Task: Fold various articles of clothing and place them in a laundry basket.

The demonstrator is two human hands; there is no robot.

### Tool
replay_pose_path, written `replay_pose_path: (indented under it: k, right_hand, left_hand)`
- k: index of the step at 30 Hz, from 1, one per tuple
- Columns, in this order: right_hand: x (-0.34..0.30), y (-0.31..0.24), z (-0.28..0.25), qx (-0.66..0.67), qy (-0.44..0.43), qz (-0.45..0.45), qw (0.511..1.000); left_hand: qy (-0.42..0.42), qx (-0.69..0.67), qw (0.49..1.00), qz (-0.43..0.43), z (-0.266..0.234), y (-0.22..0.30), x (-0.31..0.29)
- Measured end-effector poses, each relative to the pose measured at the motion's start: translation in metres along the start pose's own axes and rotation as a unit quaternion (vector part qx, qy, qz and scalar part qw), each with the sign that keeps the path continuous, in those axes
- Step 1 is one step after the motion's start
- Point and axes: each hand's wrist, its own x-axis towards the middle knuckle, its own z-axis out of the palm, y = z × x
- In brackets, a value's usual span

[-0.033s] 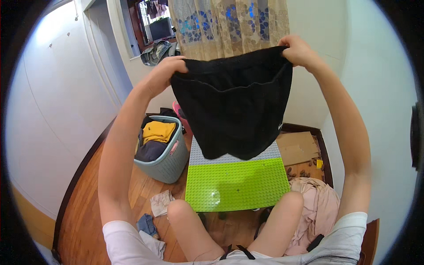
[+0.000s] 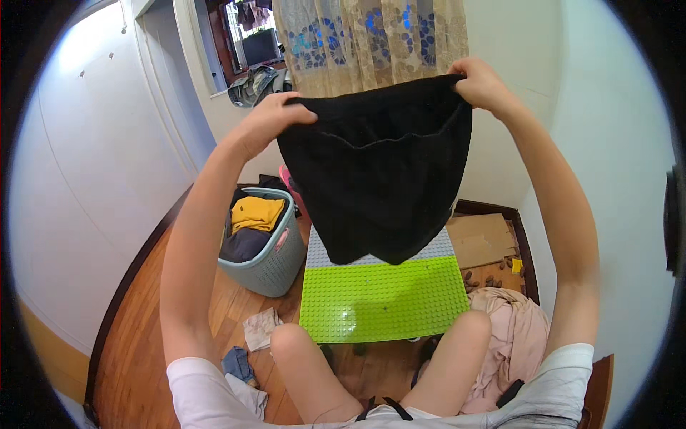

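Note:
A pair of black shorts (image 2: 379, 193) hangs spread in front of me, its waistband at the top and two short legs at the bottom. My left hand (image 2: 275, 121) is closed on the waistband's left end, thumb lying over the front edge. At the other end, my right hand (image 2: 480, 86) pinches the waistband a little higher, so the top edge slopes. The waist opening gapes slightly between my hands. Below the shorts stands a low table with a studded green and grey top (image 2: 379, 304), its far part hidden by the cloth.
A light blue laundry basket (image 2: 275, 268) with a yellow garment (image 2: 257, 214) and dark clothes stands left of the table. Pink cloth (image 2: 511, 336) is heaped at the right, near flat cardboard (image 2: 482, 239). Small cloths (image 2: 261, 329) lie on the wooden floor. Patterned curtains (image 2: 371, 43) hang ahead.
My left thumb has slid inward over the waistband. The waist opening looks narrower, and the leg hems hang slightly lower. My right hand is almost unmoved.

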Motion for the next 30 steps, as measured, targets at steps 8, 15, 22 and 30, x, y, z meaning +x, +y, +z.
replay_pose_path:
  k: [8,15,22,30]
  right_hand:
    - [-0.029,-0.059,0.033,0.128,0.000,-0.115,0.985]
    - [-0.029,-0.068,0.052,0.045,-0.017,-0.194,0.980]
    - [-0.019,0.027,-0.013,-0.377,-0.098,0.046,0.920]
    - [-0.021,0.050,-0.023,0.249,-0.292,0.001,0.923]
  left_hand:
    - [-0.091,0.388,0.915,0.067,0.066,-0.041,-0.007]
    - [-0.015,0.234,0.972,0.032,0.103,-0.066,-0.012]
    - [0.074,0.093,0.962,-0.245,-0.026,-0.051,0.010]
    - [-0.172,0.082,0.977,-0.097,-0.061,-0.032,0.000]
